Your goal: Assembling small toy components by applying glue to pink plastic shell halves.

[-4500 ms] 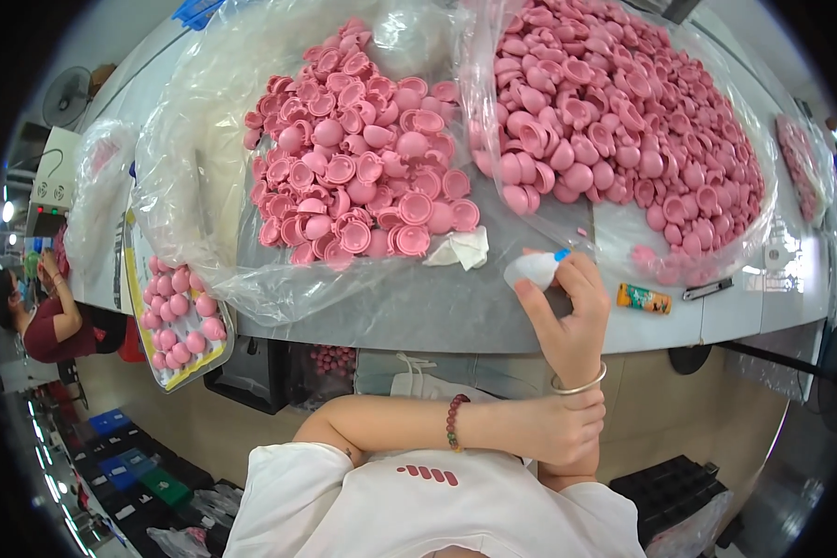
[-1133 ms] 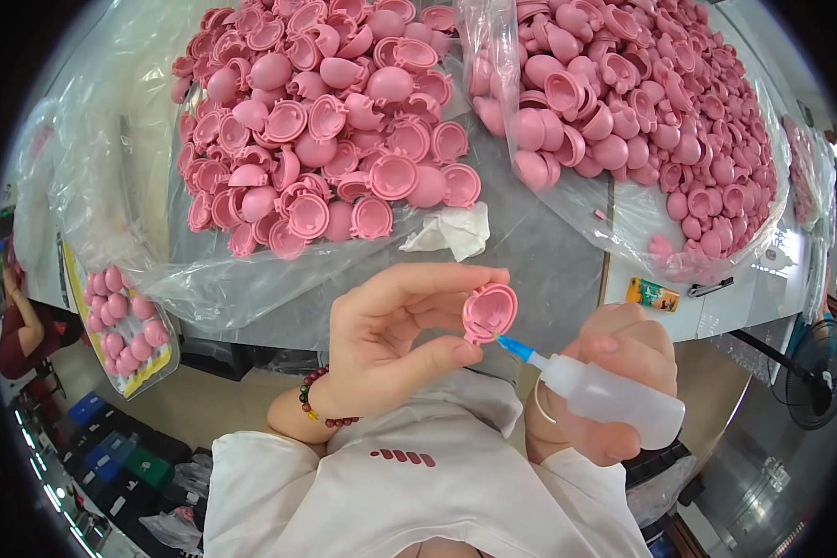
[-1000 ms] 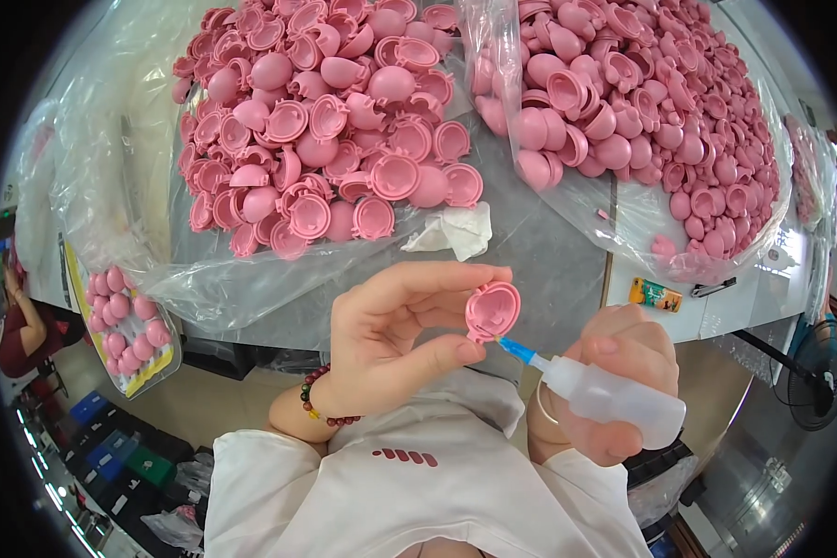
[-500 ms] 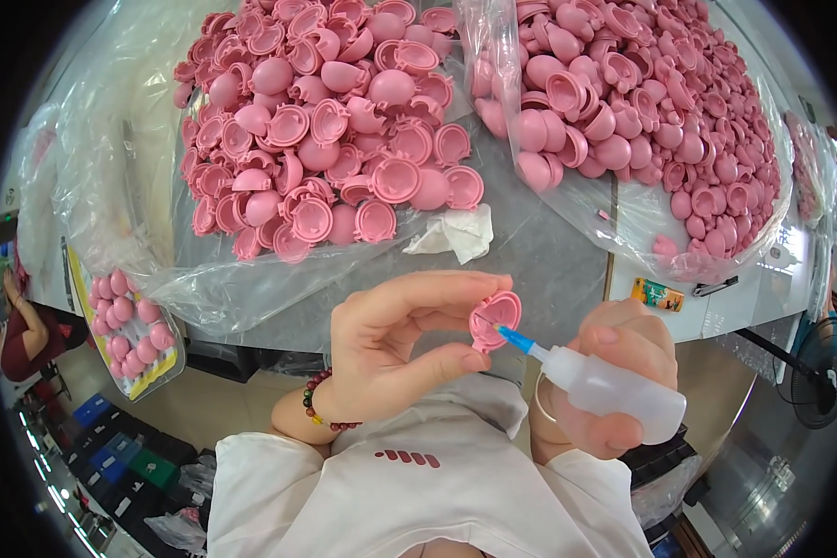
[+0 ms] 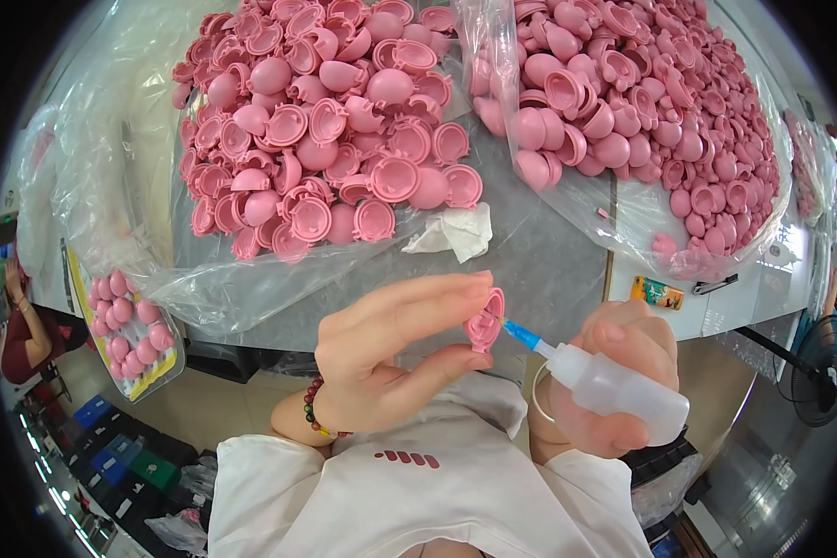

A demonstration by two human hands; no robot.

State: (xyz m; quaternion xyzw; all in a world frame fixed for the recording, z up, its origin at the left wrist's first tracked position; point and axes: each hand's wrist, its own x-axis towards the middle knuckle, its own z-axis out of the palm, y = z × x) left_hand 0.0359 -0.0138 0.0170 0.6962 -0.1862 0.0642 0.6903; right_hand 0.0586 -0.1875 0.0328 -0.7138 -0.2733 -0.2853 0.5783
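Note:
Between thumb and fingers, my left hand point(image 5: 400, 349) pinches a pink plastic half shell point(image 5: 484, 321), its hollow side turned to the right. My right hand point(image 5: 623, 372) is wrapped round a translucent squeeze bottle point(image 5: 628, 395) lying nearly level. A blue needle tip point(image 5: 521, 335) on the bottle points left at the shell's rim; I cannot tell whether it touches. Beyond my hands lies a heap of pink half shells point(image 5: 395, 179) on clear plastic, some hollow side up. A crumpled white tissue point(image 5: 456, 232) rests on the grey table at the heap's near edge.
A larger heap of pink shells point(image 5: 614, 149) fills a clear plastic bag point(image 5: 567, 219) at the right. At the left edge sits a tray of round pink pieces point(image 5: 149, 312). A small green and orange packet point(image 5: 657, 292) lies at right. A person point(image 5: 30, 335) is at far left.
My left hand has shifted slightly left and turned the half shell, so its opening shows narrower. The needle tip has come out from inside the shell to its edge.

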